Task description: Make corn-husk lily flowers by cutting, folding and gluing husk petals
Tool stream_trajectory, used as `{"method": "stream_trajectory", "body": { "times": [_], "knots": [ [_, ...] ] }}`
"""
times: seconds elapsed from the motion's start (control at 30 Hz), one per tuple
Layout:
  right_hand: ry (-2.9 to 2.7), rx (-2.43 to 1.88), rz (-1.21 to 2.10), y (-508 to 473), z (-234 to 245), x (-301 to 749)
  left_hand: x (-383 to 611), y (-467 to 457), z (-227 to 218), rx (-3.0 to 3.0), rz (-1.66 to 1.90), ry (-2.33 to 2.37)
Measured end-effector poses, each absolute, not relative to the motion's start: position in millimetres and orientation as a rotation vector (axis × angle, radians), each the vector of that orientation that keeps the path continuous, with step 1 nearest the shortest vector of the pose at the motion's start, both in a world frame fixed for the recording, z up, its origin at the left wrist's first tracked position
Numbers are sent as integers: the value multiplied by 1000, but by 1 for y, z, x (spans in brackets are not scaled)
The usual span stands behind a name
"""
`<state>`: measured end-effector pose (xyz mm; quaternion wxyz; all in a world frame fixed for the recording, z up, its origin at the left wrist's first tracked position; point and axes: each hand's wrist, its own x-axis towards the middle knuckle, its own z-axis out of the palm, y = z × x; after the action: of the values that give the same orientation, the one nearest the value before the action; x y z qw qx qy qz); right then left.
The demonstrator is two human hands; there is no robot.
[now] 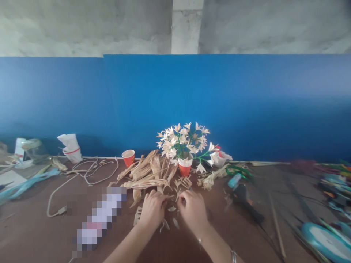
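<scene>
My left hand (154,209) is low over the brown table, its thumb and fingers pinched together at a small pale tip that I cannot make out. Close by on the right, my right hand (192,211) has curled fingers; whatever they pinch is hidden. Under and between the hands lie several loose pale petals (172,209) cut from dried husk. A heap of dried corn husks (149,173) spreads just beyond my left hand. Behind both hands, a red paper cup (185,169) holds a bunch of white husk flowers (178,140) on green stems.
Another red cup (128,157) stands at the back. A pixelated power strip (101,221) and its white cord (52,197) lie left. On the right are a dark glue gun (248,204), a thin stick (276,226) and a blue ribbon roll (326,243). A blue panel (175,91) closes the back.
</scene>
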<state>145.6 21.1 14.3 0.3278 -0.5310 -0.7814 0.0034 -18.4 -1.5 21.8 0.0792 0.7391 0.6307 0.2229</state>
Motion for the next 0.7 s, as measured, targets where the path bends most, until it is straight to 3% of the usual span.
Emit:
{"method": "stream_trajectory", "body": {
  "times": [0.27,0.5,0.7],
  "knots": [
    [-2053,-1373,59,21,16,148,-30,1,21,2301,666,1710],
    [-2061,-1367,75,22,17,149,-33,2,25,2262,586,1881],
    [-2082,-1375,103,22,15,149,-38,-3,30,2496,281,1754]
  ]
}}
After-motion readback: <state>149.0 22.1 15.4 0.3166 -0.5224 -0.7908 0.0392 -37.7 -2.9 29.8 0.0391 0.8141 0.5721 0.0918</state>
